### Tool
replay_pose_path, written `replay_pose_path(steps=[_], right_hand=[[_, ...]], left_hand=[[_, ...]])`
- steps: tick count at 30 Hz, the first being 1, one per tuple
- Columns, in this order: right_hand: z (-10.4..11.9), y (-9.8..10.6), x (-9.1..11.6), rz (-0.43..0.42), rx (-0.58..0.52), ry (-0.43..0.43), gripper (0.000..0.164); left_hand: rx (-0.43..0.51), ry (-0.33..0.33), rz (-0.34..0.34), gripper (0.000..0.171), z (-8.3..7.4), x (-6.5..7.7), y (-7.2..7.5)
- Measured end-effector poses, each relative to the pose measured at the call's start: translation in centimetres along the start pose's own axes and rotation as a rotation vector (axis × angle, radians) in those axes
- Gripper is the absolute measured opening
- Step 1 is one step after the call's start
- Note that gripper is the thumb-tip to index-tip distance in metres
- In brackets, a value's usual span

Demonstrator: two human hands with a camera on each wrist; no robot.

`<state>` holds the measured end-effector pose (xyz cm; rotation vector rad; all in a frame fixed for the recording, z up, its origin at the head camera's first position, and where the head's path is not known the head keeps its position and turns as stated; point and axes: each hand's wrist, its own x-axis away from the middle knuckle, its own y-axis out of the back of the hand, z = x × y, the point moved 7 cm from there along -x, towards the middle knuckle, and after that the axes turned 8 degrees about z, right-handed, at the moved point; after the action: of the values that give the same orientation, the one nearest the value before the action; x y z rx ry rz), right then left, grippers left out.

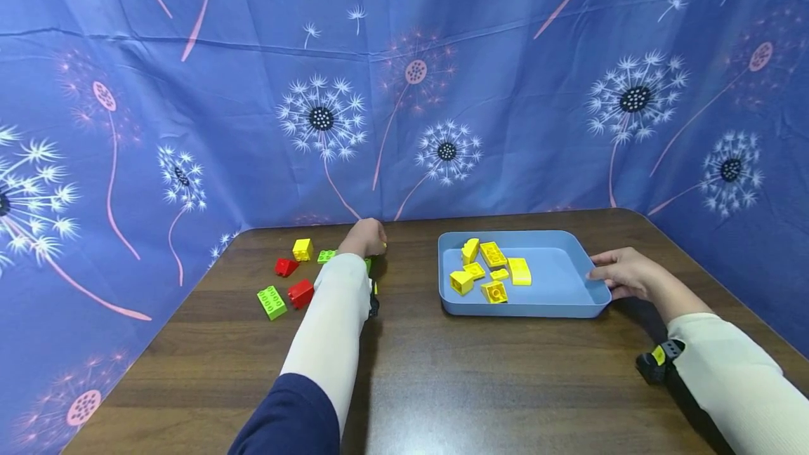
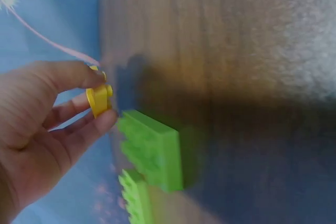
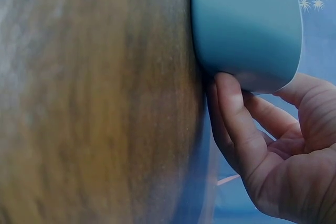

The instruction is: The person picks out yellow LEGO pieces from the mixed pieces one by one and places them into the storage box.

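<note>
My left hand [image 1: 364,238] reaches to the far side of the table and pinches a small yellow toy brick [image 2: 98,100] between thumb and fingertips. In the left wrist view, a green brick [image 2: 167,156] lies close beside those fingers, and another green brick [image 2: 137,200] is behind it. My right hand [image 1: 628,274] grips the right end of a shallow blue tray [image 1: 559,258], thumb over the rim and fingers against the outer wall. Several yellow bricks [image 1: 520,272] lie in the tray's left half.
Left of my left arm are two red bricks [image 1: 300,293], a yellow brick [image 1: 303,250] and a green brick [image 1: 272,302]. The brown wooden table [image 1: 417,371] ends at a blue dandelion-print cloth [image 1: 392,118] hanging behind it.
</note>
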<state>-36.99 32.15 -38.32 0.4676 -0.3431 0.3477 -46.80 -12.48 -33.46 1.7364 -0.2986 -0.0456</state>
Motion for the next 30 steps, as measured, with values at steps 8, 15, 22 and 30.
replay_pose_path(steps=[8,15,22,30], right_hand=[[0.3,0.0,0.1,-0.003,-0.020,0.003,0.070],[0.1,-0.1,0.0,-0.007,-0.020,-0.007,0.069],[0.0,-0.1,0.0,-0.009,-0.018,-0.017,0.070],[0.0,0.0,-0.1,-0.010,-0.014,-0.013,0.071]], left_hand=[[-0.002,-0.133,-0.053,0.017,-3.4,-0.4,1.5],[-0.031,-0.265,-0.101,0.019,-5.8,0.0,1.8],[-0.057,-0.378,-0.122,0.020,-8.3,1.5,2.6],[-0.043,-0.471,-0.129,0.021,-11.2,2.9,3.3]])
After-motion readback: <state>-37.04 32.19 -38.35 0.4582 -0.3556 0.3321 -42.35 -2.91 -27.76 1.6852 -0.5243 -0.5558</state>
